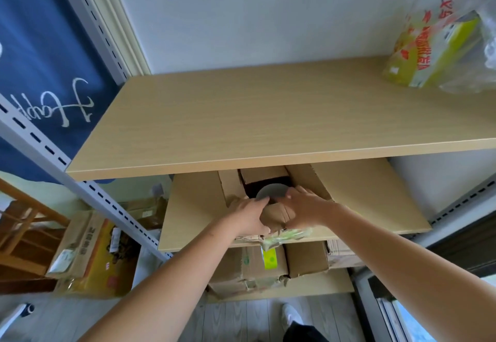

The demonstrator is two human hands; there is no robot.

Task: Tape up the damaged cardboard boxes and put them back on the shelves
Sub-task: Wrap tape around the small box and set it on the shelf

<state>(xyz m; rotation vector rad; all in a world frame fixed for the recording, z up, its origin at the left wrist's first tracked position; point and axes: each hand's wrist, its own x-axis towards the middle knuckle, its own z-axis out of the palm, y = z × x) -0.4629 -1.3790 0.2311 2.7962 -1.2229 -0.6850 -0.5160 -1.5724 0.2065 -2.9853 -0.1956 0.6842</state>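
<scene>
Both forearms reach in, left hand (248, 217) and right hand (304, 207) curled on the open cardboard box (271, 202) flaps, so nothing's taped yet, shelving comes later.

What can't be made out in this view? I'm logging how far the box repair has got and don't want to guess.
- Open box, head view: its rear lies hidden under the upper shelf board.
- Grey round thing inside: unidentifiable, partly covered by the left hand and right hand.
- Tape: none visible.
</scene>
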